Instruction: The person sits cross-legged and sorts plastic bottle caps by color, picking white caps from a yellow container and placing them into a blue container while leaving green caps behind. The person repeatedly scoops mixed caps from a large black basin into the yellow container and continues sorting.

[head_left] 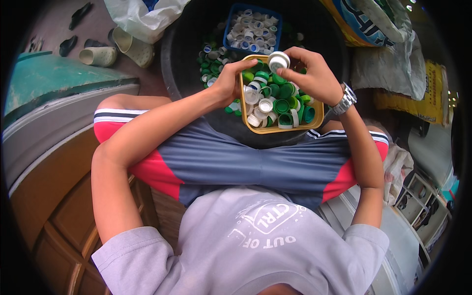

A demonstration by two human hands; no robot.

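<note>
My left hand [234,79] grips the left rim of a yellow plastic basket [282,129], its thumb over the edge. Green and white plastic bottle caps [281,106] fill the basket. Over its far edge, my right hand [309,73] holds a white plastic cap [278,62] between thumb and fingers. A blue plastic basket [225,33] of white caps [254,31] stands beyond, inside a large black round tub [169,73]. Loose green and white caps [214,66] lie in the tub to the left of the yellow basket.
White plastic bags [147,22] stand at the upper left beside clogs [138,51]. Printed sacks [413,99] are at the right. The tub's near side lies against my crossed legs [258,162]. A wooden panelled door [62,228] is at the lower left.
</note>
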